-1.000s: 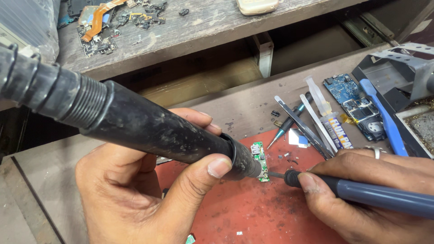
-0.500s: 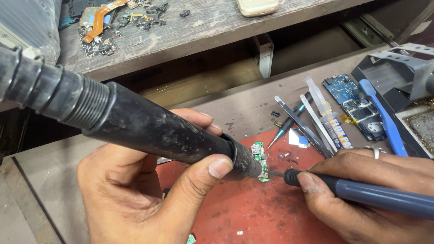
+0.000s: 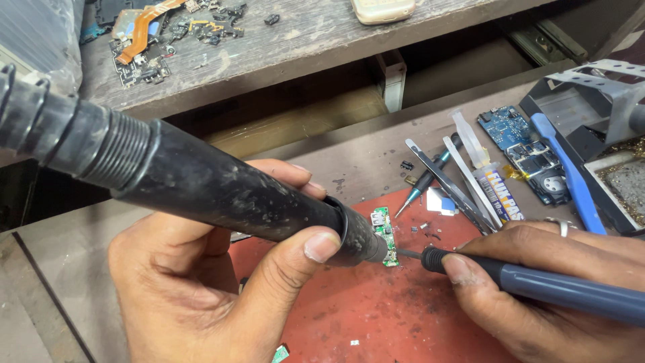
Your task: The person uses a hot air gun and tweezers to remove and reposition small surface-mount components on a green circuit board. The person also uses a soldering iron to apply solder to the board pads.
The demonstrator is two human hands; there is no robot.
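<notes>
The left hand is closed around a thick black hot-air wand, thumb pressed on the barrel just behind its collar, fingers wrapped beneath. The wand is scuffed and dusty, with a ribbed section where it meets a black hose at the upper left. Its nozzle points down to the right and sits right against a small green circuit board.

That board is narrow and upright in the view, with a silver metal socket at its upper end and tiny parts along its length. It lies on a worn red mat that is speckled with pale flecks and dark marks, near the mat's upper edge.

The right hand grips a blue-handled soldering iron like a pen, thumb near the black collar; a ring sits on one finger. The iron's thin metal tip reaches left and meets the lower end of the green board, close to the wand's nozzle.

Just beyond the mat on the desk lie metal tweezers, a small screwdriver with a teal tip, a flux syringe, a blue phone board and a blue plastic pry tool. A wooden shelf above carries loose phone parts and an orange flex cable
</notes>
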